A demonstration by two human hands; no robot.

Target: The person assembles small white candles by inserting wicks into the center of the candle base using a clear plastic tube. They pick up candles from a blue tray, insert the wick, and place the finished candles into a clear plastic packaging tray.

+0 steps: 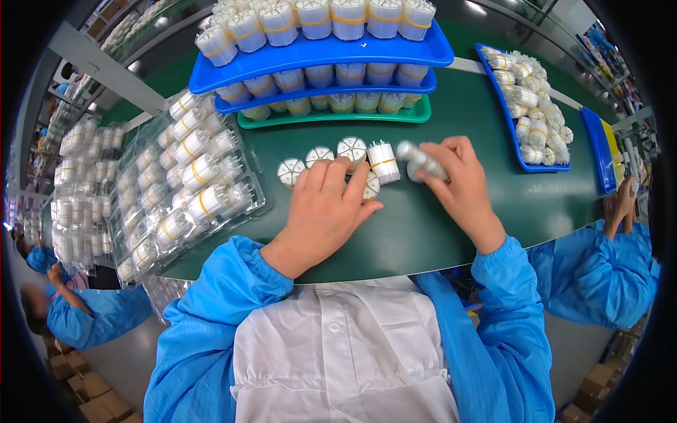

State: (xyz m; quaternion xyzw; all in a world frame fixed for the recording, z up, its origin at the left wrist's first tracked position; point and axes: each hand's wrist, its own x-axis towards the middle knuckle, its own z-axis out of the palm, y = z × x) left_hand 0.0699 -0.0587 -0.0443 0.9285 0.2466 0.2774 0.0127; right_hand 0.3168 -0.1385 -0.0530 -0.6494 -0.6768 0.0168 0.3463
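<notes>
On the green table in front of me stand several round bundles (290,171) of white, clear-ended plastic pieces, with wedge-shaped segments on top and yellow rubber bands around them. My left hand (326,211) curls over this group, thumb and fingers around the nearest bundle (371,186), which they partly hide. Beside it a banded bundle (383,161) shows its side, its pins pointing up. To the right, my right hand (455,185) pinches a white and clear cylindrical piece (425,161), smeared by motion. A pale round shape under that piece is too blurred to make out.
Stacked blue and green trays (321,58) full of banded bundles stand at the back. A clear plastic tray (258,190) of bundles lies at the left. Far right, a blue tray (546,168) holds more pieces. Co-workers in blue sleeves (599,271) sit on both sides.
</notes>
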